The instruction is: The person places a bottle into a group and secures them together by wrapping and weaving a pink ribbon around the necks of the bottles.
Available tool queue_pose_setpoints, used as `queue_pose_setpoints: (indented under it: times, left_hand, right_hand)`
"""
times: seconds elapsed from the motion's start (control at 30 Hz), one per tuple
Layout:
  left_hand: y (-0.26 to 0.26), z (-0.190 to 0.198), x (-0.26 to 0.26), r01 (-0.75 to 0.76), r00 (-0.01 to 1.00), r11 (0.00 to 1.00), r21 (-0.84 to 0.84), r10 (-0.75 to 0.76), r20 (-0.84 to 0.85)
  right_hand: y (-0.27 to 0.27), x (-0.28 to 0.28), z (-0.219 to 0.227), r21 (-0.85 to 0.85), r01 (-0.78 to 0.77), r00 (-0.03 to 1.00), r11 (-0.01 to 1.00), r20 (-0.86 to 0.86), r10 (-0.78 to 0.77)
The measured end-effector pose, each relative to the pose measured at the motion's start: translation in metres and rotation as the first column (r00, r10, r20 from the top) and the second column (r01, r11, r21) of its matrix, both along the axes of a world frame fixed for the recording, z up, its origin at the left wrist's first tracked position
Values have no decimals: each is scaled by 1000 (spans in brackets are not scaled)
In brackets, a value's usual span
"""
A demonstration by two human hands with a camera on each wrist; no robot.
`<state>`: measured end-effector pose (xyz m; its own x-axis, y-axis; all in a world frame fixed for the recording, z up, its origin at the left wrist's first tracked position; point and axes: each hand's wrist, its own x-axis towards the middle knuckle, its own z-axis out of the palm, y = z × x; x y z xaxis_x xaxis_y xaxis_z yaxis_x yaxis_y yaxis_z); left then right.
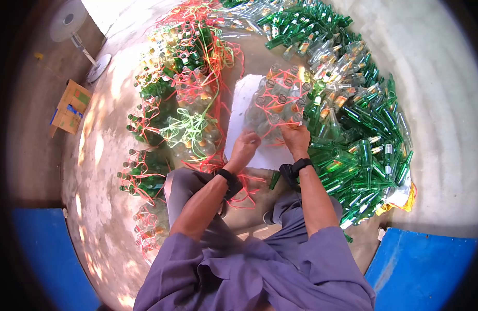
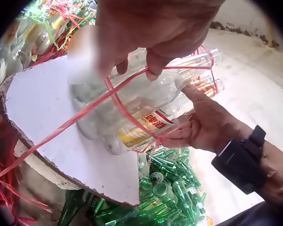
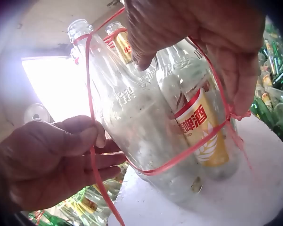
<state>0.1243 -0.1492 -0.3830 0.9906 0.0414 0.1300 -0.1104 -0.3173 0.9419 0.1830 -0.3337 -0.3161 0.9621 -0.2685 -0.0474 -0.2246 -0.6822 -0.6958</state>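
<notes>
A bundle of clear glass beer bottles (image 1: 283,99) stands on a white board (image 1: 240,106) before the person. Red plastic twine (image 3: 179,158) runs round the bottle bodies and laces their necks. One bottle carries a yellow and red label (image 3: 205,127). On the bundle's left side, the left hand (image 3: 61,157) pinches a strand of the twine between thumb and forefinger, and the strand's tail hangs below. The right hand (image 2: 209,122) is at the bundle's right side, its fingers pinching the twine at a knot (image 2: 158,140). In the right wrist view its palm partly covers the bottle necks.
Loose green and clear bottles (image 1: 366,160) lie heaped along the right and far side. Tied bundles (image 1: 190,132) with red and green twine stand at the left. Farther left are a cardboard box (image 1: 71,108) and a standing fan (image 1: 96,67).
</notes>
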Motion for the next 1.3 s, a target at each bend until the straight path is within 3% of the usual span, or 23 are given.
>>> queue_pose_setpoints:
  times: [0.1, 0.17, 0.23, 0.3, 0.37, 0.43, 0.5, 0.57, 0.63, 0.67, 0.7, 0.73, 0.77, 0.83, 0.9, 1.0, 1.07, 1.1, 1.13, 1.17, 1.2, 1.27, 1.3]
  left_hand:
    - [-11, 17, -16, -33, 991, 999, 34, 38, -131]
    - [-15, 27, -25, -36, 991, 995, 95, 48, -126]
    - [-19, 28, -33, -105, 994, 931, 350, 95, 45]
    - [-21, 3, -32, -93, 996, 935, 341, 88, 30]
    - [-27, -18, -30, -55, 990, 993, -103, 41, -133]
    - [-32, -17, -31, -39, 989, 989, -145, 18, -144]
    - [-38, -10, -32, -25, 988, 982, -188, -4, -154]
    - [-42, 4, -36, -41, 960, 946, -320, -51, -274]
    - [-46, 4, -36, -30, 957, 942, -333, -68, -281]
    - [-47, 5, -35, -24, 955, 937, -350, -83, -286]
    - [-48, 7, -35, -21, 955, 939, -343, -82, -284]
    - [-47, 8, -36, -13, 958, 930, -366, -93, -270]
    - [-46, 10, -37, -3, 961, 922, -388, -105, -257]
    - [-41, 13, -38, 24, 960, 919, -395, -132, -249]
    - [-33, 21, -38, 53, 957, 914, -402, -161, -240]
    - [-23, 38, -38, 72, 954, 955, -289, -151, -259]
    - [-16, 49, -38, -106, 969, 989, 104, 126, -211]
    - [-16, 64, -39, -101, 970, 989, 111, 123, -211]
    - [-16, 87, -40, -135, 991, 951, 276, 124, 57]
    - [-18, 107, -39, -209, 945, 885, 416, 73, 319]
    - [-21, 125, -36, -208, 945, 884, 419, 71, 319]
    - [-28, 148, -25, -207, 843, 837, 507, -111, 527]
    - [-30, 149, -15, -207, 842, 837, 507, -112, 528]
  right_hand:
    - [-4, 0, -4, 16, -30, 1000, 999, 7, 30]
    - [-7, 2, -13, 31, -56, 998, 998, 21, 55]
    - [-10, 0, -17, 144, -116, 992, 983, 68, 107]
    - [-18, -3, -17, 76, -170, 984, 982, 58, 166]
    - [-23, -7, -6, 3, -224, 973, 975, 50, 224]
    - [-29, -16, 14, -278, -285, 958, 917, -112, 264]
    - [-32, -21, 29, -299, -295, 955, 907, -86, 282]
    - [-31, -24, 39, -316, -303, 952, 899, -58, 301]
    - [-21, -25, 45, -10, -456, 888, 890, -78, 454]
    - [-14, -27, 42, -6, -454, 889, 891, -73, 452]
    - [-4, -30, 35, 163, -444, 896, 881, 54, 441]
    - [5, -34, 29, 328, -440, 898, 836, 177, 404]
    - [13, -36, 24, 335, -438, 899, 834, 180, 400]
    - [25, -38, 14, 595, -258, 966, 761, 145, 213]
    - [28, -38, 0, 649, -230, 973, 725, 168, 158]
    - [27, -37, -11, 677, -222, 972, 702, 213, 102]
    - [26, -37, -11, 658, -240, 965, 714, 242, 100]
    - [26, -39, -7, 637, -253, 957, 728, 274, 93]
    - [27, -39, -4, 615, -265, 948, 742, 305, 86]
    - [27, -39, -5, 619, -264, 949, 740, 306, 83]
    - [26, -39, -5, 625, -264, 951, 735, 294, 92]
    - [26, -37, -4, 631, -266, 953, 729, 285, 101]
    - [25, -37, -1, 674, -239, 967, 699, 233, 105]
